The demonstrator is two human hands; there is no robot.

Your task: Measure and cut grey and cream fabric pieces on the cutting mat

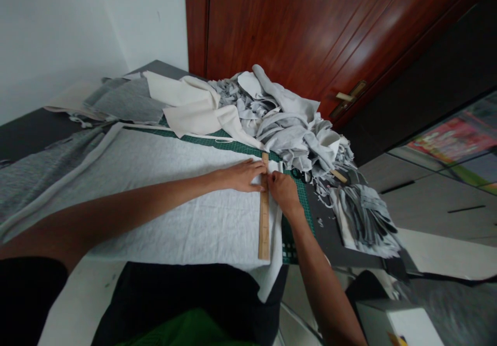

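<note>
Much of the green cutting mat [305,201] is hidden beneath the pale cloth [155,160], only strips of it showing along the far and right-hand margins. The left end of the cloth is cut off by the frame, and its near right corner hangs below the edge of the dark table [330,237]. Black loops [302,175], partly covered at the rim of the scrap pile, are too small to identify with certainty.

Around the cloth, a heap of grey and white scraps [287,121] occupies the far side of the table, in front of a reddish-brown door [264,30]; cream pieces [194,116] overlap the mat's far edge. A bundle of grey strips [365,214] lies to the right, apart from the mat.

The wooden ruler [264,224] lies across the cloth near its right end, its far tip reaching the cloth's far edge. The left hand [248,175] is moderately open — fingers and thumb parted, their tips on the ruler. The right hand [283,190] is curled just beside the ruler's right edge, over the cloth — whether it grips anything cannot be told.
</note>
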